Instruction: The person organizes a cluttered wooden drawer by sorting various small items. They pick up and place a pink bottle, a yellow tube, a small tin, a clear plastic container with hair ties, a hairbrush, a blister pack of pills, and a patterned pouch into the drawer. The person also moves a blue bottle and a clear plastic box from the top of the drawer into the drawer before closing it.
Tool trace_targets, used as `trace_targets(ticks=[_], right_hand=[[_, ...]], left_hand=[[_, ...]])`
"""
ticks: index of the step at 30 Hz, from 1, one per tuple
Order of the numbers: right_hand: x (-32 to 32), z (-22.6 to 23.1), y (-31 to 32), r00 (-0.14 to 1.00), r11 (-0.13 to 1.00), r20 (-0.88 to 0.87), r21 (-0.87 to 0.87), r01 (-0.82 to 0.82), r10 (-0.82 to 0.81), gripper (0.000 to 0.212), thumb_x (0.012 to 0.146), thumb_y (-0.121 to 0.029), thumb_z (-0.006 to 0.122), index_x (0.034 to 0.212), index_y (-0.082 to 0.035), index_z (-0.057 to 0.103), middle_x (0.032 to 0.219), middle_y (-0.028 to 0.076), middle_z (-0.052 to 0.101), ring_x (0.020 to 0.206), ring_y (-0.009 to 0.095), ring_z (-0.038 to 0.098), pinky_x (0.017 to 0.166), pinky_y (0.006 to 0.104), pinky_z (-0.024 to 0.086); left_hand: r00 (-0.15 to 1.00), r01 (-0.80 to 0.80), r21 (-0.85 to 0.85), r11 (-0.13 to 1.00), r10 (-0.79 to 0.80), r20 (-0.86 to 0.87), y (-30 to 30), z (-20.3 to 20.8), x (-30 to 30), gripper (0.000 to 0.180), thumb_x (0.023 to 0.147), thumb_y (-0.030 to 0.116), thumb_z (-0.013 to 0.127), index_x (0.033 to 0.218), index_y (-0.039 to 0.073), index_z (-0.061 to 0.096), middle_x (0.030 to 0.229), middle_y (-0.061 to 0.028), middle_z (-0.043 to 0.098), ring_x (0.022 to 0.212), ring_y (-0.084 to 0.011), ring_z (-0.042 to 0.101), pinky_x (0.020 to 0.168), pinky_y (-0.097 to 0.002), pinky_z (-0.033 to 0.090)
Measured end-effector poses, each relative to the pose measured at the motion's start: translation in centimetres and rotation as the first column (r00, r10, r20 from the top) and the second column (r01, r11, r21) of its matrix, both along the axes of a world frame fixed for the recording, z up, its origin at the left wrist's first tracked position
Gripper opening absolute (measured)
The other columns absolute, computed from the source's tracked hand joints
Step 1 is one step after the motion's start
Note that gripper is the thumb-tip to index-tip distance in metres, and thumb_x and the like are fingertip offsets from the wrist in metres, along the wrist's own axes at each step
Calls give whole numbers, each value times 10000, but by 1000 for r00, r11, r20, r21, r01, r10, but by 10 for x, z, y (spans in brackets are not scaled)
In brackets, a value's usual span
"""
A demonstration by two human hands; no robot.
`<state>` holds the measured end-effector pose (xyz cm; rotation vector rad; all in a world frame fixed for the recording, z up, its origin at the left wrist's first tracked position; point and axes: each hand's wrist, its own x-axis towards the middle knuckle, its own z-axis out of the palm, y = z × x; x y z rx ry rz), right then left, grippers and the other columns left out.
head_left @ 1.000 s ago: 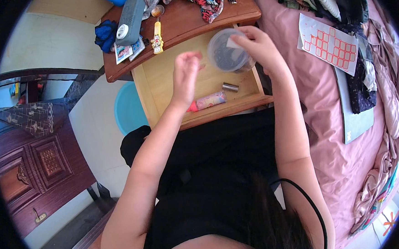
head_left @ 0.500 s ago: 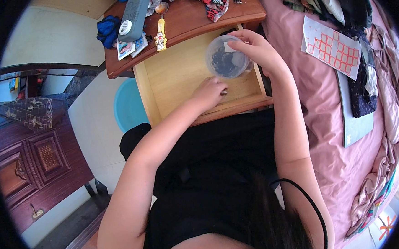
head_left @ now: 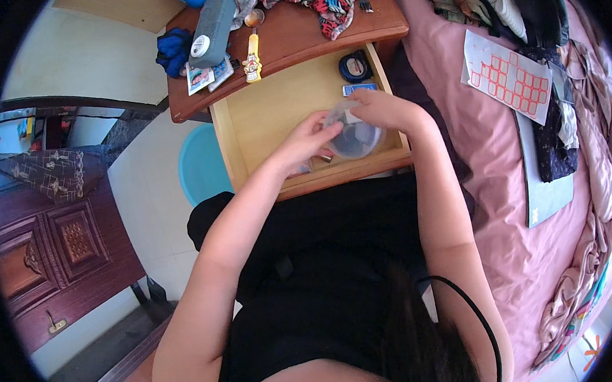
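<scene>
Over the open drawer point(head_left: 250, 135) I hold a clear round plastic tub point(head_left: 360, 142), tilted, between both hands. My right hand point(head_left: 385, 109) is closed on its far rim, thumb and fingers pinching near a white label. At the tub's left side, my left hand point(head_left: 306, 143) has its thumb against the rim; its other fingers are partly hidden. Below the left hand, by the drawer's front, lie small items too hidden to name. At the drawer's back right are a round dark-blue object point(head_left: 356, 67) with a pale face and a small blue box point(head_left: 359, 89).
The brown dresser top point(head_left: 297, 50) holds a yellow-handled spoon point(head_left: 252, 58), a grey-blue box-shaped device point(head_left: 212, 32), photos point(head_left: 201, 78) and patterned cloth point(head_left: 337, 10). A turquoise basin point(head_left: 199, 166) stands left; the pink bed point(head_left: 499, 249) with clothes is right.
My right hand has brought the tub down toward me. My left hand has moved up from the drawer's front to the tub. The round blue object and the blue box have come into sight.
</scene>
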<state>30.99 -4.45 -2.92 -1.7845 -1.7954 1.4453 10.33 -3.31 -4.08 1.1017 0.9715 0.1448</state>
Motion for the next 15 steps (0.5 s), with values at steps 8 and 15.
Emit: trace_targets(ticks=[8, 15], right_hand=[[3, 12, 4, 933, 902, -193, 258, 347, -304, 364, 901, -189, 533, 1175, 51, 533, 1097, 178, 619, 1035, 235, 587, 890, 305, 441], [-9, 13, 6, 880, 837, -351, 330, 436, -320, 302, 867, -169, 563, 1076, 48, 586, 931, 185, 658, 902, 252, 639, 786, 314, 481]], left_hand=[[991, 129, 139, 982, -133, 16, -1, -51, 18, 391, 913, 207, 567, 1248, 25, 478, 1129, -91, 594, 1015, -155, 572, 861, -304, 467], [998, -6, 102, 995, 12, -63, -2, -28, 6, 346, 907, 183, 582, 1200, 10, 520, 1092, -78, 613, 971, -125, 581, 802, -264, 477]])
